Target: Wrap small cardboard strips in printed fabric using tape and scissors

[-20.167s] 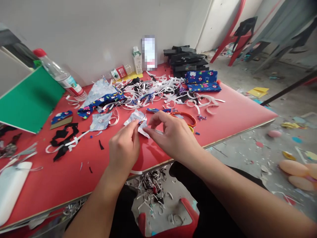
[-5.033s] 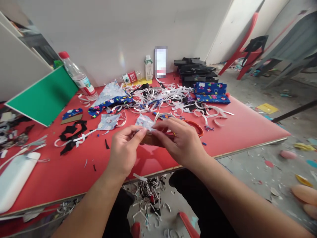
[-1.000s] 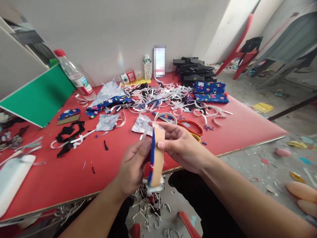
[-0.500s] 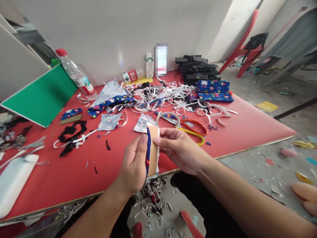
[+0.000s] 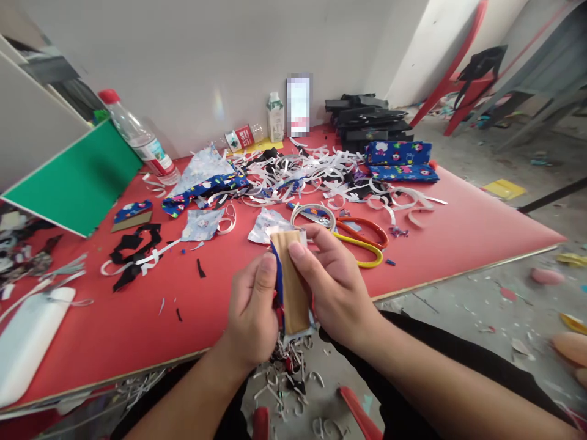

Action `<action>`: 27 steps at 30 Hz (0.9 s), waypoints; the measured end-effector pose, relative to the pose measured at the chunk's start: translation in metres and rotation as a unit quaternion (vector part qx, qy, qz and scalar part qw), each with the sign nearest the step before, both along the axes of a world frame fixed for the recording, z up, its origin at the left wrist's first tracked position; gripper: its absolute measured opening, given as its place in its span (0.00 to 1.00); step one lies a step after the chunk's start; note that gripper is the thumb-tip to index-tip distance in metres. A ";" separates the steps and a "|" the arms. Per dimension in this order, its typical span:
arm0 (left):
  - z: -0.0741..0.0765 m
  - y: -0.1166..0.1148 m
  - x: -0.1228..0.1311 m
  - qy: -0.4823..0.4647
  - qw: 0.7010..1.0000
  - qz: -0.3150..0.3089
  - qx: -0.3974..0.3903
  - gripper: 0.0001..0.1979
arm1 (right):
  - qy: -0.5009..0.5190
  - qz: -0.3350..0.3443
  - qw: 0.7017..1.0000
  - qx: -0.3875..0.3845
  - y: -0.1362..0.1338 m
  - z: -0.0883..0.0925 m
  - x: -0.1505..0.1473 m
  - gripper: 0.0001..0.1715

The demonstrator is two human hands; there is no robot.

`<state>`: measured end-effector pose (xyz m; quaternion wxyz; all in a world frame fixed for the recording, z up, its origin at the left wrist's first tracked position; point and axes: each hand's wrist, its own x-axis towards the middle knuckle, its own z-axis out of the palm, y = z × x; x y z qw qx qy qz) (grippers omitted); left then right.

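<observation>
Across the red desk (image 5: 472, 229) lie a tangle of curled white strips (image 5: 342, 160) and black scraps (image 5: 271, 157), a stack of flat black pieces (image 5: 370, 117), folded blue printed fabric (image 5: 400, 154), scissors (image 5: 380, 256) with orange and yellow handles, a pale-blue printed patch (image 5: 200, 225), and a white oblong object (image 5: 34, 345).

I can't read the pixelated screen (image 5: 299, 105); my view's left edge crops the white case (image 5: 37, 342); left hand (image 5: 254, 308) and right hand (image 5: 342, 287) fingertips hide behind the tan piece (image 5: 293, 293).
</observation>
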<state>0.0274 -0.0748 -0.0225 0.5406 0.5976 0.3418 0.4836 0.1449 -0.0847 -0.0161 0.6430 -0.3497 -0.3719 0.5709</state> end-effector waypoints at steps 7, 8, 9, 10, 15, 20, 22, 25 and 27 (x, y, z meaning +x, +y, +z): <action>0.000 0.009 0.002 0.251 0.948 0.097 0.169 0.15 | -0.180 -0.126 0.976 -0.004 0.004 -0.021 0.001 0.11; -0.002 0.011 0.002 0.227 0.961 0.078 0.141 0.16 | -0.172 -0.116 0.978 -0.006 0.005 -0.021 0.002 0.12; -0.003 0.012 0.001 0.179 0.977 0.053 0.101 0.17 | -0.151 -0.095 0.984 -0.004 0.005 -0.021 0.002 0.12; -0.005 0.014 0.000 0.117 0.991 0.026 0.055 0.19 | -0.122 -0.066 0.990 0.000 0.005 -0.020 0.001 0.13; -0.008 0.015 -0.004 -0.008 0.999 0.036 -0.030 0.22 | -0.055 0.041 0.998 0.003 0.005 -0.018 -0.002 0.13; -0.001 0.020 -0.006 0.264 0.948 0.118 0.137 0.17 | -0.214 -0.013 0.977 -0.020 0.004 -0.025 0.004 0.12; 0.000 0.021 -0.005 0.319 0.924 0.135 0.161 0.14 | -0.275 -0.037 0.960 -0.018 0.003 -0.026 0.006 0.10; -0.002 0.020 0.000 0.257 0.949 0.132 0.131 0.15 | -0.245 -0.030 0.969 -0.001 0.003 -0.024 0.004 0.10; -0.004 0.017 0.004 0.125 0.985 0.107 0.056 0.20 | -0.165 -0.014 0.986 0.016 0.005 -0.020 0.002 0.10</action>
